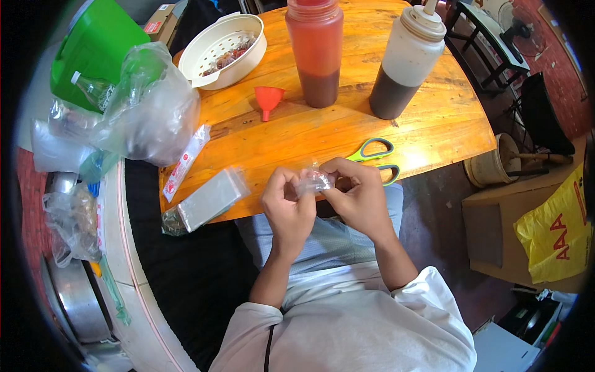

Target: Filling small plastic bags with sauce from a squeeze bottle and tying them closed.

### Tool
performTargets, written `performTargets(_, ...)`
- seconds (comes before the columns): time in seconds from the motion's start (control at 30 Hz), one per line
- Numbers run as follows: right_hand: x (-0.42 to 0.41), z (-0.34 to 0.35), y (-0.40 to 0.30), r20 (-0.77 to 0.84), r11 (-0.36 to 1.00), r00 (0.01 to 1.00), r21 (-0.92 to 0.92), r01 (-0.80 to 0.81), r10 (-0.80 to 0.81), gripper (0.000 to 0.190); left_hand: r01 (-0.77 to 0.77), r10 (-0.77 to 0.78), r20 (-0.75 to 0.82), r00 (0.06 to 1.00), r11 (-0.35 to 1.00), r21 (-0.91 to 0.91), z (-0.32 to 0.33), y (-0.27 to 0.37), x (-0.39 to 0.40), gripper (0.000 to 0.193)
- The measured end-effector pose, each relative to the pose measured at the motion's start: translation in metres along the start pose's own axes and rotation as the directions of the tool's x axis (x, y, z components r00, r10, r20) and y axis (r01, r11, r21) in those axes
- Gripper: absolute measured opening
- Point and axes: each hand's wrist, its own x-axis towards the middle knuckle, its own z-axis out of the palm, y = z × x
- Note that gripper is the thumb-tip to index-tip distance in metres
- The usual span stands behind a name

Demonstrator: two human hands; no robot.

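Note:
Both my hands meet over the table's front edge around a small clear plastic bag (pixel 315 182). My left hand (pixel 289 204) pinches its left side between thumb and fingers. On the other side, my right hand (pixel 357 197) grips it the same way. The bag's contents are hard to make out between the fingers. Just beyond my right hand lie green-and-grey scissors (pixel 365 151), partly hidden by it. Left of my hands is a stack of flat clear plastic bags (pixel 211 197). A long white packet with red print (pixel 187 162) lies behind that stack.
On the wooden table (pixel 418 135) stand a reddish squeeze bottle (pixel 316 60), a clear squeeze bottle (pixel 399 74) of dark liquid, a red funnel (pixel 267 100) and a white perforated basket (pixel 200 56) holding small wrapped portions. A bulging plastic bag (pixel 153 111) and green bin (pixel 100 42) crowd the left.

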Motion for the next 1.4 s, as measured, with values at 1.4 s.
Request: performTargets(1.4, 0.001, -0.030, 0.036, 0.569, 0.647, 0.812, 0.571, -0.505, 0.132, 0.008, 0.369, -0.227, 0.390, 0.893, 0.864, -0.343, -0.032, 0.018, 0.024, 0.012)
